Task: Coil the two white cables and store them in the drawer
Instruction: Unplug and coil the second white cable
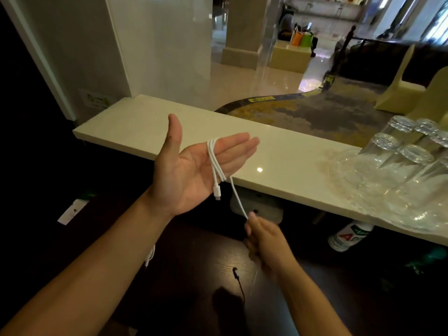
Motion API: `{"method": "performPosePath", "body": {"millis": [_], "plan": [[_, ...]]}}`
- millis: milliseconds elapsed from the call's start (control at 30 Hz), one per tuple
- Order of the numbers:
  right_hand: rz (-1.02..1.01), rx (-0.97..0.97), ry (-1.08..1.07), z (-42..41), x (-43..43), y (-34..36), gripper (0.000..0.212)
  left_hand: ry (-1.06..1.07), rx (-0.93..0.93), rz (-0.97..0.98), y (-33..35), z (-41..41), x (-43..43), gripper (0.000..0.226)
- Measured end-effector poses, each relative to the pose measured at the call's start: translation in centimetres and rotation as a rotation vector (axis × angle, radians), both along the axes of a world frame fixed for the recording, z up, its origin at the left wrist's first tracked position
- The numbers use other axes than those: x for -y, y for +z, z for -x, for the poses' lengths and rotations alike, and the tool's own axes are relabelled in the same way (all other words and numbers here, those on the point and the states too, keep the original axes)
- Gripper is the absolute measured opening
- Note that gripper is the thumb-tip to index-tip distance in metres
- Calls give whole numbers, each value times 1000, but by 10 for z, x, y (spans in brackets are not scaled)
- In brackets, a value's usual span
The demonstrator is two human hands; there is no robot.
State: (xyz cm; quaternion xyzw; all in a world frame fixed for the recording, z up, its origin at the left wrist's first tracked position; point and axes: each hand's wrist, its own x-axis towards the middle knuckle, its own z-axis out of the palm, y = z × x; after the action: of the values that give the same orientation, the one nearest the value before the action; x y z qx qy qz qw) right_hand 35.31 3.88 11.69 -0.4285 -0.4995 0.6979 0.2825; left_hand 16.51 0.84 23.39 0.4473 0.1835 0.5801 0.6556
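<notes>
My left hand (pixel 191 166) is held palm up in front of the pale counter, fingers straight and thumb raised. A white cable (pixel 214 163) is wound in a few loops around its fingers, and a plug end hangs below the palm. From the loops one strand runs down to my right hand (pixel 264 238), which pinches it lower right with curled fingers. A second white cable (pixel 149 257) lies on the dark desk, mostly hidden behind my left forearm. No drawer shows.
A pale stone counter (pixel 278 151) crosses the view. Several upturned glasses (pixel 402 151) on a clear tray stand at its right end. A bottle (pixel 349 235) lies under the counter. A thin black cord (pixel 238 282) lies on the dark wooden desk (pixel 218 251).
</notes>
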Motion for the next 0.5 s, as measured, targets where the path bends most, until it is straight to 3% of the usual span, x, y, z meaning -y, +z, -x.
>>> {"method": "performPosePath", "body": {"millis": [267, 500], "plan": [[-26, 28, 58, -21, 45, 7, 42, 131, -126, 100, -23, 0, -13, 102], [-417, 264, 177, -15, 44, 8, 46, 179, -122, 184, -31, 3, -20, 99]]}}
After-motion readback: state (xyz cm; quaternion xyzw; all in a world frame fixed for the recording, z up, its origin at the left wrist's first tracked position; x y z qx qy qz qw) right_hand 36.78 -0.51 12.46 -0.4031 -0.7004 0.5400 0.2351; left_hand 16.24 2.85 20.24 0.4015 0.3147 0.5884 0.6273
